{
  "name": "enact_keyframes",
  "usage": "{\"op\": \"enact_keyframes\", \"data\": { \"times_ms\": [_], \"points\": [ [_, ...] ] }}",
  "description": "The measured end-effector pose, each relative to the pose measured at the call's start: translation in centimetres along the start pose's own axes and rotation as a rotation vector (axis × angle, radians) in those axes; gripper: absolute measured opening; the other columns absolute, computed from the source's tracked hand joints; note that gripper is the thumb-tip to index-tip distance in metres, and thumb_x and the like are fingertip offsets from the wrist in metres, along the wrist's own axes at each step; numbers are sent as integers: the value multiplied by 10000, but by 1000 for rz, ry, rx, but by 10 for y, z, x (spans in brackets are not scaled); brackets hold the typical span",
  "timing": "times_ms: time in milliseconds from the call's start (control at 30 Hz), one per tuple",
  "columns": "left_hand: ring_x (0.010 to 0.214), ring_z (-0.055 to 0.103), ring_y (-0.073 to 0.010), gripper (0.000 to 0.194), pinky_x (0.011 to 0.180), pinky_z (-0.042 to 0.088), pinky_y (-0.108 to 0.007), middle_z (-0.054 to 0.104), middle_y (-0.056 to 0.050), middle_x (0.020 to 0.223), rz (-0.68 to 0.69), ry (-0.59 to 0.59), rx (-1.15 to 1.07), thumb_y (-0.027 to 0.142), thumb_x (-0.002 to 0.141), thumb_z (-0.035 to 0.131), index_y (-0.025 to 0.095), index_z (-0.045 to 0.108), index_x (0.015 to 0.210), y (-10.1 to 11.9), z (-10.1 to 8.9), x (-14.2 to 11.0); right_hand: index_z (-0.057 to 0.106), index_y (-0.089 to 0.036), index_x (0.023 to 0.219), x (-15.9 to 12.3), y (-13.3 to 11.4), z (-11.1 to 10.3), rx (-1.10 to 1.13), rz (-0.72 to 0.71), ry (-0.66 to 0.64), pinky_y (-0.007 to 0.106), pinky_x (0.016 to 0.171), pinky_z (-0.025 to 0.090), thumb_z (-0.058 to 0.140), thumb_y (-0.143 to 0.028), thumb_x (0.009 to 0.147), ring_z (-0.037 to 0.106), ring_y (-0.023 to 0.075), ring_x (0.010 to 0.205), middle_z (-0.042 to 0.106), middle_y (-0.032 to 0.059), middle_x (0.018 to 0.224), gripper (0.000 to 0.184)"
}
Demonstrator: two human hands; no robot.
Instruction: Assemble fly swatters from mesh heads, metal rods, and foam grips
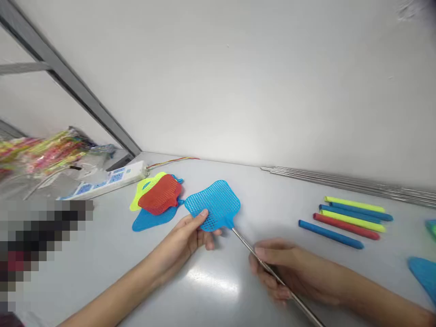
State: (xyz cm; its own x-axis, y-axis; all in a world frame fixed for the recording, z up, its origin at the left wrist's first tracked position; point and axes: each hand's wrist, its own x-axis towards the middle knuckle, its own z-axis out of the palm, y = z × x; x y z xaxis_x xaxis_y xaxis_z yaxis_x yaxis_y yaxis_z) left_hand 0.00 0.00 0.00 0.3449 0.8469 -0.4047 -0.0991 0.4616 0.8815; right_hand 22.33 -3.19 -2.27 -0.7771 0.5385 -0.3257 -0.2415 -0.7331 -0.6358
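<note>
My left hand (184, 238) grips a blue plastic mesh fly swatter head (214, 203) at its lower edge, with the thumb lying on the mesh. My right hand (282, 272) closes around a thin steel rod (269, 267) that runs from the base of the swatter head down past the bottom of the view. Just left of the held head, a red swatter head (160, 194) lies on top of a yellow one (142, 193) and a blue one (151, 220).
Several coloured foam tubes (347, 222) lie on the white table (102, 281) at right, with several steel rods (347, 184) along the wall behind. A power strip (109, 181) with wires sits at back left, beside a bundle in plastic wrap (44, 152). A pixelated blur (34, 245) covers the left edge.
</note>
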Motion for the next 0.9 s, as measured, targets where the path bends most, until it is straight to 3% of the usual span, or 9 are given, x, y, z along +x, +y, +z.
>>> {"op": "enact_keyframes", "data": {
  "times_ms": [300,667,900],
  "points": [
    [553,586,-113,233,629,481,-246,653,-51,772,-39,-6,-18,364,876,430,155,517,822,0,-2,-3,572,-114,811,-2,0,0,-16,19,-3,213,494,364,429,-317,886,397,47,423,457,-26,575,259],
    [553,571,-90,275,628,460,-226,659,-46,834,-17,-25,15,354,879,434,140,570,773,1,1,-3,568,-116,817,0,0,-1,-3,8,-20,215,494,369,427,-318,893,409,52,433,454,-24,567,258],
    [503,483,-74,350,572,401,-173,555,-9,471,3,-32,137,362,861,470,108,655,708,4,-1,-4,561,-127,815,-2,1,-1,11,32,-27,203,471,340,432,-314,896,353,39,414,422,-41,544,241]
  ]
}}
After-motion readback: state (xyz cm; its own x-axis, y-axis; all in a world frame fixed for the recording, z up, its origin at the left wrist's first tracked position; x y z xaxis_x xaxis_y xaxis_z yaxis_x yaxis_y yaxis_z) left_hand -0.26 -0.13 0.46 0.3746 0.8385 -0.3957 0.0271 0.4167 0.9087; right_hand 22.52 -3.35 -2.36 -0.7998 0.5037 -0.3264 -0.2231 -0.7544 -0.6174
